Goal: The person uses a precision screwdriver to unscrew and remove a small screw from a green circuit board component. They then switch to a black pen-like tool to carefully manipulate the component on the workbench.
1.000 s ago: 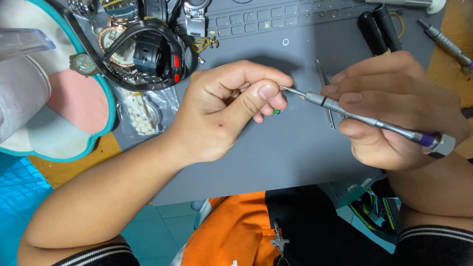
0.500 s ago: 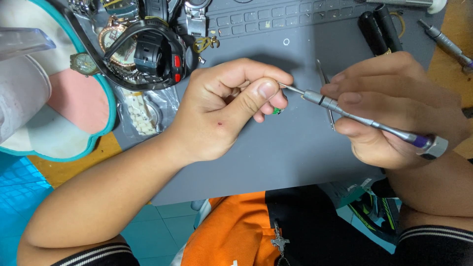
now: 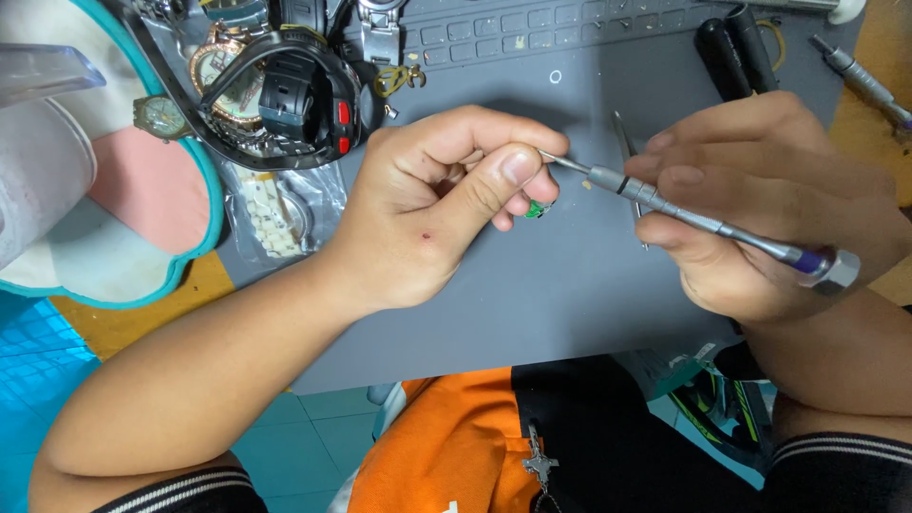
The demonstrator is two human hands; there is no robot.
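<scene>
Left hand point(image 3: 432, 204): fingers curled tight around a small green part point(image 3: 538, 209), which peeks out just below the thumb tip and is otherwise hidden. Right hand point(image 3: 760, 214): fingers clasped on a slim metal screwdriver point(image 3: 684, 211), purple band near its cap; its tip meets the left fingertips. Both hover above a grey work mat point(image 3: 532, 294). Pile of wristwatches point(image 3: 275, 85) at the mat's upper left; tweezers point(image 3: 627, 152) lie behind the screwdriver shaft.

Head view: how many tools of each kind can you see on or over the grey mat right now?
Precision screwdrivers: 2, one in the right hand, one at the top-right edge
Tweezers: 1
Black-handled tools: 2
Total: 5
</scene>
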